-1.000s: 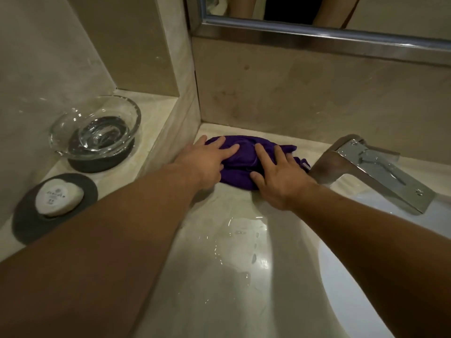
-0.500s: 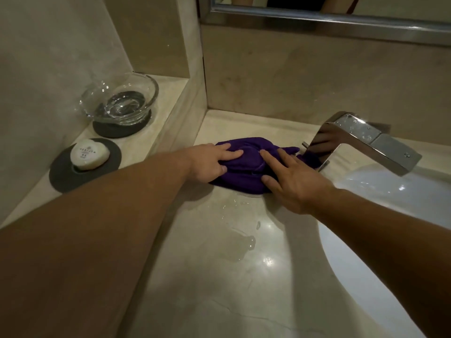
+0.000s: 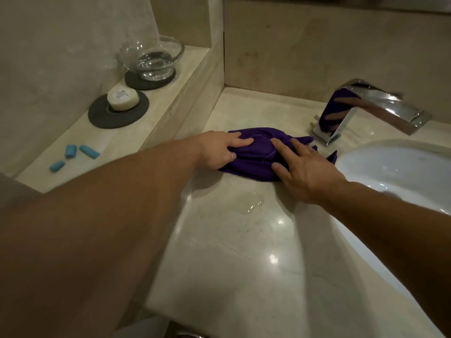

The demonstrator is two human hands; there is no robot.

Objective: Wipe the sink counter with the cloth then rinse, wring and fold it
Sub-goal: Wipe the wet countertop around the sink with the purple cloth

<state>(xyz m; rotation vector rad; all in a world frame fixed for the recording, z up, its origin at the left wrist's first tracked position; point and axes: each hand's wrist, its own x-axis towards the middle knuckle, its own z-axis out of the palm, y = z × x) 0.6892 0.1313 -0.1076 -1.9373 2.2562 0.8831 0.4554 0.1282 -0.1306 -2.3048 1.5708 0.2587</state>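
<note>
Left hand (image 3: 219, 152) and right hand (image 3: 305, 172) press cloth (image 3: 253, 164) flat, fingers straight, near counter (image 3: 244, 259) back edge. Best: even pressure, pull forward through puddle (image 3: 249, 203), overlapping passes.

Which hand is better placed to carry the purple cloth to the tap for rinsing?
Probably the right hand: it presses the cloth on the side next to the tap and basin. The left hand rests on the far side, by the ledge.
</note>
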